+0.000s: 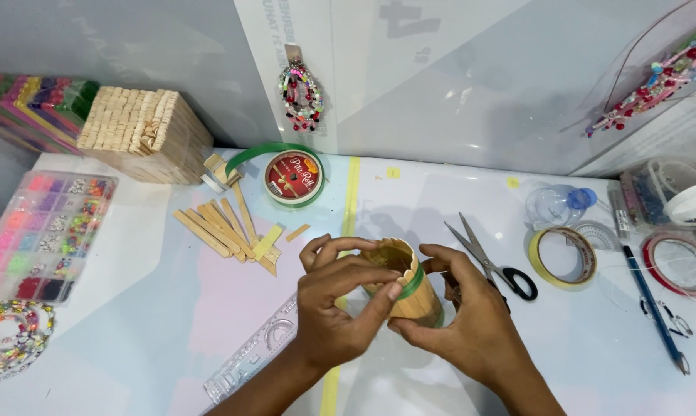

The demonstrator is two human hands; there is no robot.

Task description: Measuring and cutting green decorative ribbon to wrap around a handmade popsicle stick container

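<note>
Both my hands hold a small round cup of upright wooden sticks [417, 302] with a green tape band [412, 283] around it, tilted on the white table [171, 308]. My left hand [336, 304] grips its rim, thumb pressing the green band. Around the cup's right side and bottom wraps my right hand [464, 323]. Loose wooden sticks [225, 227] lie to the upper left, near a green tape roll [292, 177].
Black-handled scissors [490, 258], a yellow tape roll [562, 256], a red tape roll [678, 263] and a blue pen [656, 308] lie right. A clear ruler [252, 358], bead box [47, 235], bead bracelets [9, 339] and stick stack [144, 135] sit left.
</note>
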